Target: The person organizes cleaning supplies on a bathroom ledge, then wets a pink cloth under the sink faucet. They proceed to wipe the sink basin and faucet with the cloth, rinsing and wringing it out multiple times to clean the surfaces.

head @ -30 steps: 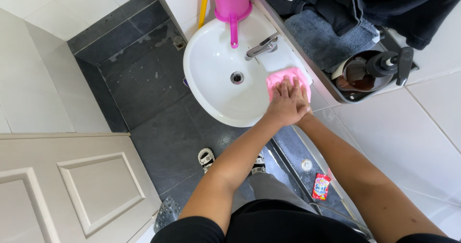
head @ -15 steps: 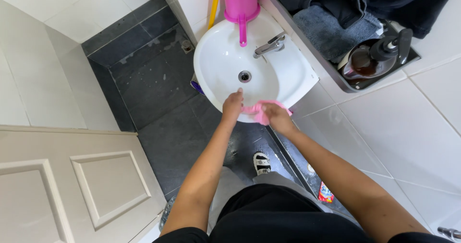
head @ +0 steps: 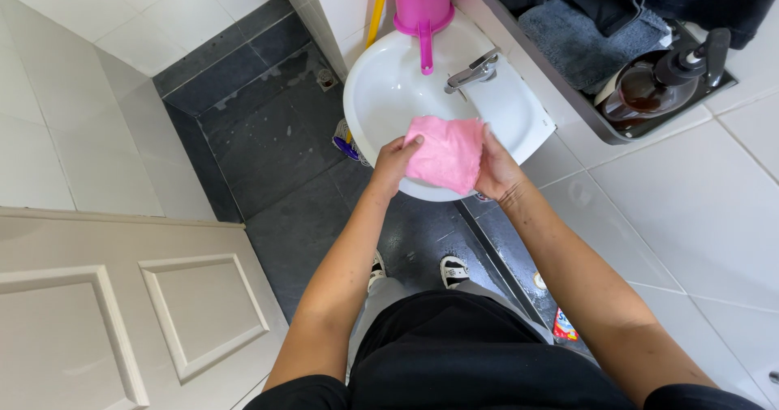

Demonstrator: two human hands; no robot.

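Observation:
Both my hands hold a pink cloth (head: 447, 154) spread out above the near rim of a white wash basin (head: 381, 94). My left hand (head: 394, 163) grips the cloth's left edge and my right hand (head: 496, 169) its right edge. A chrome tap (head: 475, 71) stands on the basin's right side. A pink jug (head: 422, 4) rests on the basin's far rim, its handle pointing into the bowl.
A dark wall shelf (head: 600, 126) at the right holds a brown pump bottle (head: 649, 85) and a grey towel (head: 580, 41). A cream door (head: 122, 313) stands at the lower left. Dark floor tiles (head: 268, 134) lie below, with a yellow pole (head: 377, 8) by the basin.
My hands came off the basin's right edge toward the near rim. The bunched cloth is now opened flat between both hands.

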